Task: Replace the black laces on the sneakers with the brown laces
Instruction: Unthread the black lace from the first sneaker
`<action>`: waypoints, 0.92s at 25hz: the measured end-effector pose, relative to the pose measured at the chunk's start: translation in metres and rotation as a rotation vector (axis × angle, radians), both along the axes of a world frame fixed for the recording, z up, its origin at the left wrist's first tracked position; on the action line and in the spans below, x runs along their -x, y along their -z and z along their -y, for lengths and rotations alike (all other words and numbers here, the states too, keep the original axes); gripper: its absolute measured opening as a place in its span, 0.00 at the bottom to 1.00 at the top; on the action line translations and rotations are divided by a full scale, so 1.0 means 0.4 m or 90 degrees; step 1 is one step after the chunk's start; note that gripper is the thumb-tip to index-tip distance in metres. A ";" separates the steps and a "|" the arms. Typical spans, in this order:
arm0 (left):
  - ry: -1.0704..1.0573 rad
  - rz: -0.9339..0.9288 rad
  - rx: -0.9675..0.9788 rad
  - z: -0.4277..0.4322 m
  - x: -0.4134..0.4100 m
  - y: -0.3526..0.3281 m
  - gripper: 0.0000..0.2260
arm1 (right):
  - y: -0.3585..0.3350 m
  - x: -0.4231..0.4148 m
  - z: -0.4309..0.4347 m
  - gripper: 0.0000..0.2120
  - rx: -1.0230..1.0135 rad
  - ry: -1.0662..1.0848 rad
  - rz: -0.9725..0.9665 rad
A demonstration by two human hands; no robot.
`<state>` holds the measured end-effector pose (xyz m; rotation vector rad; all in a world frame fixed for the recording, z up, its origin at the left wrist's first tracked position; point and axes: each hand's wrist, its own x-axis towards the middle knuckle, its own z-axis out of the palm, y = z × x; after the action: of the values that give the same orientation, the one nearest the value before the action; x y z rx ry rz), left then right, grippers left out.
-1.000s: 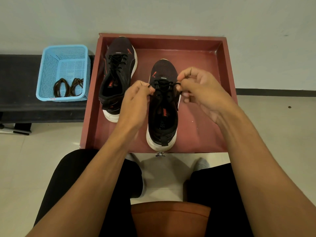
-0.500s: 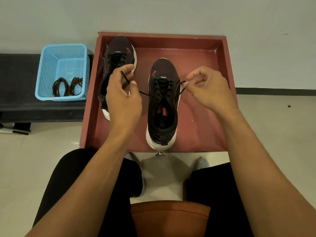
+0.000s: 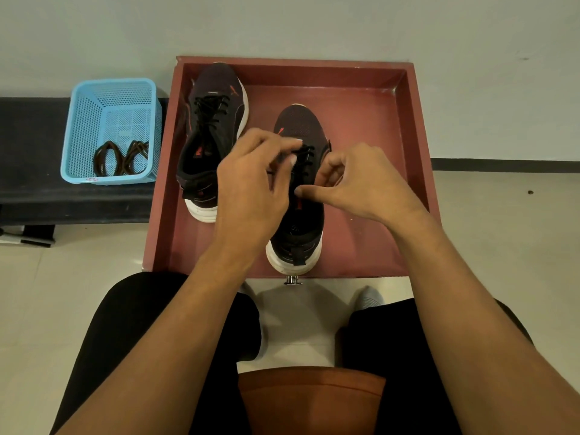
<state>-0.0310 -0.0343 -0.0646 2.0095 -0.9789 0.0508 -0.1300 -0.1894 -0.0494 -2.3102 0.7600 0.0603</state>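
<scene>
Two dark mesh sneakers with white soles and orange marks lie toe-away in a reddish tray; the far sneaker is fully threaded in black, while the near sneaker sits under both hands. The left hand pinches the black laces between thumb and forefinger at the upper crossings, and the right hand curls beside the eyelets with its thumb across the tongue, though its grip cannot be made out. The brown laces lie coiled in a blue mesh basket on a dark bench, left of the tray.
</scene>
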 end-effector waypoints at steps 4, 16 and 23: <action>0.037 -0.051 -0.147 0.002 0.001 0.029 0.11 | -0.004 0.000 -0.002 0.10 -0.013 0.030 0.005; -0.027 -0.023 -0.127 0.024 0.022 0.030 0.06 | -0.021 0.016 0.010 0.06 -0.128 0.098 0.016; -0.141 -0.340 -0.017 0.003 -0.006 0.007 0.04 | -0.024 0.023 0.028 0.07 -0.148 0.118 0.008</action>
<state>-0.0286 -0.0356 -0.0674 1.9957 -0.4193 -0.3632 -0.1391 -0.2008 -0.0398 -2.0105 0.9079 0.0474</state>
